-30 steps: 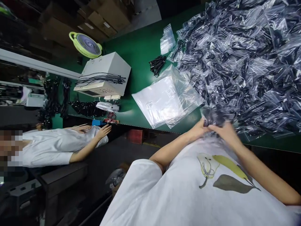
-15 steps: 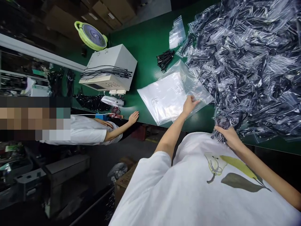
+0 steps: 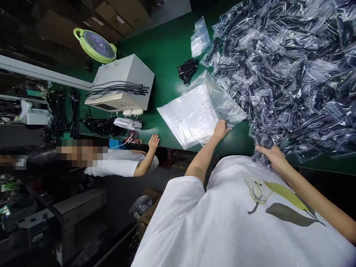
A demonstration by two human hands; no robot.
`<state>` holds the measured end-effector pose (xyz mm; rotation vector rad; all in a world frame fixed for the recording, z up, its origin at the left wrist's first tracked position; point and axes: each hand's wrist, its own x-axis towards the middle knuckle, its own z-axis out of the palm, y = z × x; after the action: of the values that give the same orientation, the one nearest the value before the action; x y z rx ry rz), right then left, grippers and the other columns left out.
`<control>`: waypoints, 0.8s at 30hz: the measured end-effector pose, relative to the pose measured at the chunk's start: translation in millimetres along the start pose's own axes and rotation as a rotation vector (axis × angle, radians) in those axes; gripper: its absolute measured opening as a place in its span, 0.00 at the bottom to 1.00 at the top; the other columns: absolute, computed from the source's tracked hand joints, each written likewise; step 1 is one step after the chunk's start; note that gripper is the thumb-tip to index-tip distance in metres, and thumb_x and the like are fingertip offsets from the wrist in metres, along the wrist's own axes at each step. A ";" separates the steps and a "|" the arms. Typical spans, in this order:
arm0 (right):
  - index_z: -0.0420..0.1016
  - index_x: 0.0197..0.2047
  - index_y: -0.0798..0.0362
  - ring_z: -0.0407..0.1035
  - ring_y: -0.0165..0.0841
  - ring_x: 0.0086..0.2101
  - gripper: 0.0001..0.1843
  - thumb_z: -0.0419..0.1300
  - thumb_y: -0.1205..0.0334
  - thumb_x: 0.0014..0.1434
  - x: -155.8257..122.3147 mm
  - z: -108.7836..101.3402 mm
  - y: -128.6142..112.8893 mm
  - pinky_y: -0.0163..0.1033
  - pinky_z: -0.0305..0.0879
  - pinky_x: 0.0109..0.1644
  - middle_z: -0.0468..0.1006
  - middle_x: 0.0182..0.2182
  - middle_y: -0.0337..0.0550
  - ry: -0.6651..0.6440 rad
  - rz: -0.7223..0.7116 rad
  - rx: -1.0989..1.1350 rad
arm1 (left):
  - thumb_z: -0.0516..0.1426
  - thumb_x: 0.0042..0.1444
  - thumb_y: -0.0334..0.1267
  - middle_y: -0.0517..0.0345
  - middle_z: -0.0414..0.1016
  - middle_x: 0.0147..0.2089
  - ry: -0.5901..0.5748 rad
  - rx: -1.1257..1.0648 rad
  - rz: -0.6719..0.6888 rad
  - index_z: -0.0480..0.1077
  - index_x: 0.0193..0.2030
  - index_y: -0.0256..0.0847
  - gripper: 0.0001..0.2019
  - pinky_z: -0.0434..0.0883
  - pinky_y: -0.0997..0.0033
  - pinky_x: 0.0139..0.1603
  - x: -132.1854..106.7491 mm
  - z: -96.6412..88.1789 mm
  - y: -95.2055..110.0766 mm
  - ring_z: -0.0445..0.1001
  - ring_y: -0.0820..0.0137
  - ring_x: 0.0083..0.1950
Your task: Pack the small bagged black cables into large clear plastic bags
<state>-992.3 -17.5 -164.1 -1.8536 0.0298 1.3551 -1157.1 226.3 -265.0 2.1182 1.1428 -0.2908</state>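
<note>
- Well, my right hand grips a dark bagged bundle.
- My left hand touches clear bags; whether it's pinching, I can't tell.

We observe large clear plastic bags lying flat, overlapped and askew at the near edge of the green table. We note 2 patches of dark print on the whiter layers; the more transparent part, to the right, is creased and extends toward the heap of filled packets, which are glossy, crumpled and jumbled. We find bunched clear packets with dark contents at that heap's near edge, gathered tight, their count not discernible
</note>
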 end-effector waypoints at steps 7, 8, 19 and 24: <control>0.79 0.48 0.51 0.77 0.48 0.47 0.26 0.72 0.49 0.47 3.2 8.1 9.8 0.53 0.73 0.54 0.83 0.47 0.47 -0.073 -0.051 -0.120 | 0.51 0.68 0.34 0.48 0.75 0.51 -0.014 -0.070 -0.072 0.73 0.45 0.38 0.10 0.65 0.68 0.57 -22.6 -10.5 -14.4 0.71 0.66 0.51; 0.79 0.48 0.51 0.77 0.48 0.47 0.26 0.72 0.49 0.47 3.4 6.5 10.7 0.53 0.73 0.54 0.83 0.47 0.47 -0.074 -0.052 -0.116 | 0.50 0.68 0.34 0.50 0.76 0.50 -0.012 -0.090 -0.089 0.73 0.45 0.39 0.10 0.66 0.68 0.56 -22.0 -13.7 -15.4 0.71 0.67 0.50; 0.70 0.65 0.48 0.73 0.49 0.54 0.35 0.66 0.57 0.53 4.8 61.6 -43.7 0.51 0.69 0.58 0.80 0.52 0.48 -0.439 -0.720 -0.589 | 0.48 0.70 0.50 0.54 0.76 0.39 0.142 -0.373 -0.076 0.70 0.51 0.38 0.19 0.68 0.71 0.45 -58.4 -55.4 26.2 0.72 0.70 0.38; 0.69 0.65 0.49 0.71 0.56 0.54 0.41 0.70 0.65 0.46 34.7 106.5 -66.6 0.59 0.63 0.60 0.81 0.47 0.52 -0.463 -0.476 -0.672 | 0.47 0.68 0.57 0.54 0.78 0.32 0.104 -0.698 -0.082 0.76 0.55 0.37 0.28 0.73 0.67 0.44 -110.7 -99.6 36.6 0.76 0.67 0.37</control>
<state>-1030.5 107.1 -161.5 -1.8242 -1.1522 1.5045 -1205.1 208.8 -120.4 1.4838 1.1747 0.1706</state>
